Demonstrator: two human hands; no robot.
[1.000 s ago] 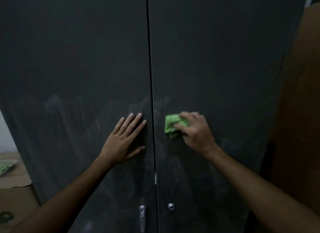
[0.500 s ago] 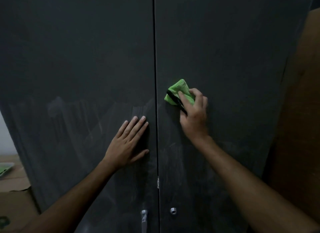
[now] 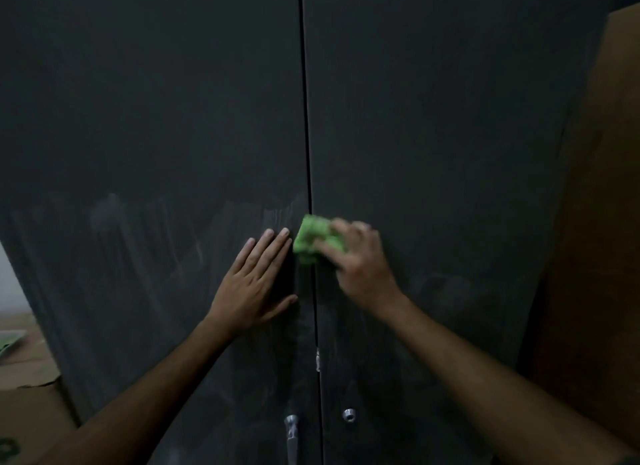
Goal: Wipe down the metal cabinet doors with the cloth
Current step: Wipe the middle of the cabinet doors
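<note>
Two dark grey metal cabinet doors fill the view, the left door (image 3: 145, 135) and the right door (image 3: 443, 135), split by a narrow vertical gap. A bunched green cloth (image 3: 313, 238) lies against the doors right at that gap. My right hand (image 3: 360, 260) grips the cloth and presses it to the metal; it is blurred by motion. My left hand (image 3: 254, 284) rests flat on the left door, fingers straight, just left of the cloth. Pale dusty smears cover the lower half of the left door.
A silver handle (image 3: 291, 437) and a round lock (image 3: 348, 415) sit low near the gap. A brown wooden surface (image 3: 595, 222) stands to the right of the cabinet. A cardboard box (image 3: 27, 405) sits at the lower left.
My right hand has swept the cloth down and to the left, from higher on the right door to the gap between the doors. The left hand stays flat in place.
</note>
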